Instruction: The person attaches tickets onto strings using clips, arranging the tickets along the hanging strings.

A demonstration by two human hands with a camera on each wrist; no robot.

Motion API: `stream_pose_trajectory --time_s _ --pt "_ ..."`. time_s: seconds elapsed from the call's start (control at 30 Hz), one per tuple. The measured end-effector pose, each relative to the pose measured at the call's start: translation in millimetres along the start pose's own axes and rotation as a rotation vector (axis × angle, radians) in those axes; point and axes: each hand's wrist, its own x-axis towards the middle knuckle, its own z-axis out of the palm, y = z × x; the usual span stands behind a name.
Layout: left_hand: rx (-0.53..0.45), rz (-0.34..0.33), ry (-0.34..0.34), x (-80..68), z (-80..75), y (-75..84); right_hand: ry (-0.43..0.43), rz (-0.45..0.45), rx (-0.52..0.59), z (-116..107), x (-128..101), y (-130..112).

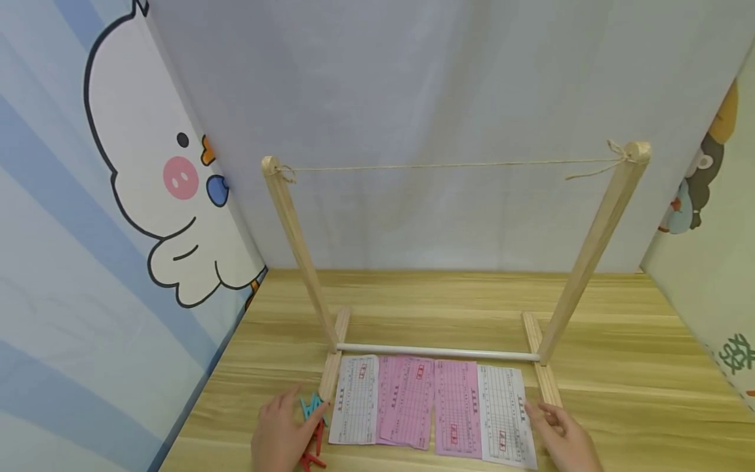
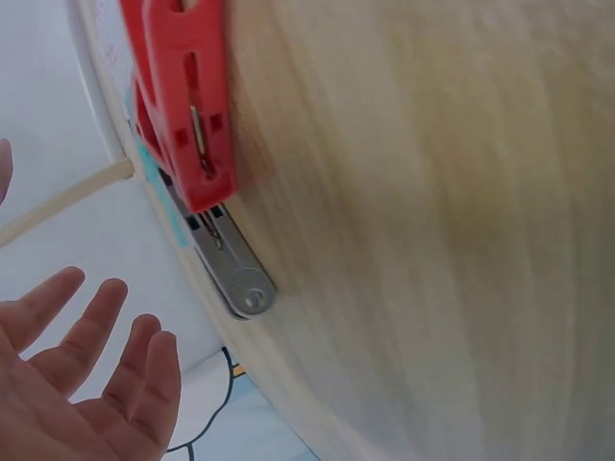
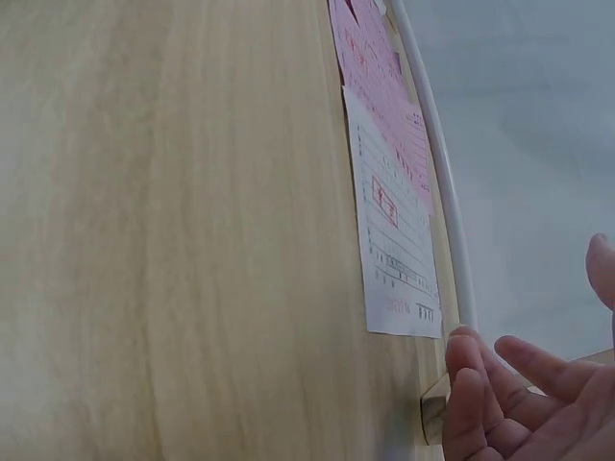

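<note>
My left hand (image 1: 280, 426) hovers with fingers loosely spread beside a small group of clothespins. Among these are a teal clothespin (image 1: 312, 405), a red clothespin (image 2: 192, 106) and a grey clothespin (image 2: 231, 264); the hand holds none of them. At the right, my right hand (image 1: 563, 436) has relaxed, slightly bent fingers at the edge of a white printed slip (image 1: 506, 416). Whether the fingertips touch that paper I cannot tell. Left of it lie a pink slip (image 1: 457, 406), two overlapping pink slips (image 1: 409, 403) and another white slip (image 1: 355, 400), side by side.
Behind the slips stands a wooden frame with a left post (image 1: 297, 249), a right post (image 1: 596, 255) and a white crossbar (image 1: 436, 353) low down. Twine (image 1: 448, 165) is tied between the post tops. A grey curtain (image 1: 413, 85) backs the wood-grain table (image 1: 637, 367).
</note>
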Motion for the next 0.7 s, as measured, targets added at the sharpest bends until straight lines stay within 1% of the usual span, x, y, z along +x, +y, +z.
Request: stream_pose_trajectory --time_s 0.13,0.23,0.43,0.7 --pt "0.013 -0.020 -0.031 1.5 1.2 -3.6 -0.023 0.054 0.081 0.6 0.0 6.6" --pt "0.022 -0.025 -0.053 2.1 2.8 -5.1 -0.026 0.080 0.110 1.3 -0.4 10.4" --pt "0.039 -0.030 -0.077 5.3 9.4 -5.1 -0.033 0.101 0.114 2.3 1.4 16.6" --pt "0.043 -0.083 -0.134 9.0 12.3 -6.4 -0.039 0.099 0.150 6.1 4.9 19.9"
